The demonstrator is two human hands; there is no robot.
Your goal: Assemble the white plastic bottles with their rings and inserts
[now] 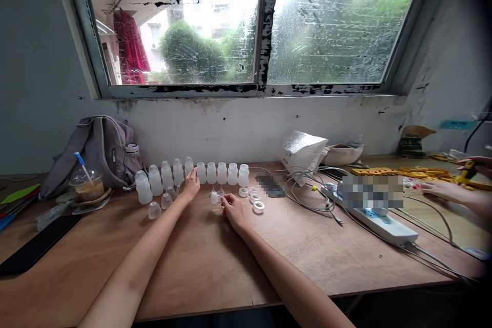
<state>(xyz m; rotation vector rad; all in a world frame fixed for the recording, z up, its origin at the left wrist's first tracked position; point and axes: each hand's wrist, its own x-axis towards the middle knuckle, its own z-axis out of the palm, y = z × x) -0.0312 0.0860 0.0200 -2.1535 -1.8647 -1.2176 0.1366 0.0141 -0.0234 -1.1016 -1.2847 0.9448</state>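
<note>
Several translucent white bottles stand in a row on the wooden table [200,261]; those at the left, such as the end bottle [143,187], wear domed caps, while those at the right, like the last bottle [243,176], have none. My left hand [191,184] reaches to the middle of the row, its fingers at an uncapped bottle [201,173]. My right hand [232,210] is closed in a pinch beside small clear pieces [215,197]; what it pinches is too small to name. Loose domed caps [154,210] lie left of my left hand. White rings [259,207] lie right of my right hand.
A grey backpack [103,148], an iced drink [87,184] and a black slab [38,246] are at the left. Cables [307,205], a power strip [384,225] and a white bag [302,154] are at the right. Another person's hand [442,190] works by yellow items [415,171].
</note>
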